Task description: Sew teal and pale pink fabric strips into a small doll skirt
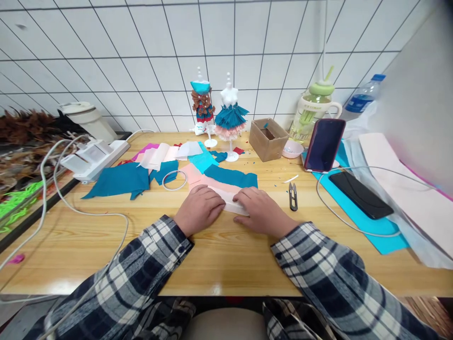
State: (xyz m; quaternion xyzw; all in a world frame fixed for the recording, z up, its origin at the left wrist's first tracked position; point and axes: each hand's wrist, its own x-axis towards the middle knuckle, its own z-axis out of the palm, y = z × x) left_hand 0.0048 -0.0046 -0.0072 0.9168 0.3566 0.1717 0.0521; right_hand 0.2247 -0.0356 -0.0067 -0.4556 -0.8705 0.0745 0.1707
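A pale pink paper strip, apparently folded, lies on the table between my hands. My left hand is closed on its left end, fingers together and the thumb pointing inward. At the right end, my right hand grips the strip with bent fingers, the thumb near its lower edge. Both hands partly hide the paper. Just beyond them are a dark teal piece, a bright blue sheet and a peach sheet. Small thread snips rest to the right of my right hand.
Two small dress forms stand at the back beside a cardboard box. A phone leans upright near a jug; another phone lies flat. Left are a power strip, a ring and a loose cable.
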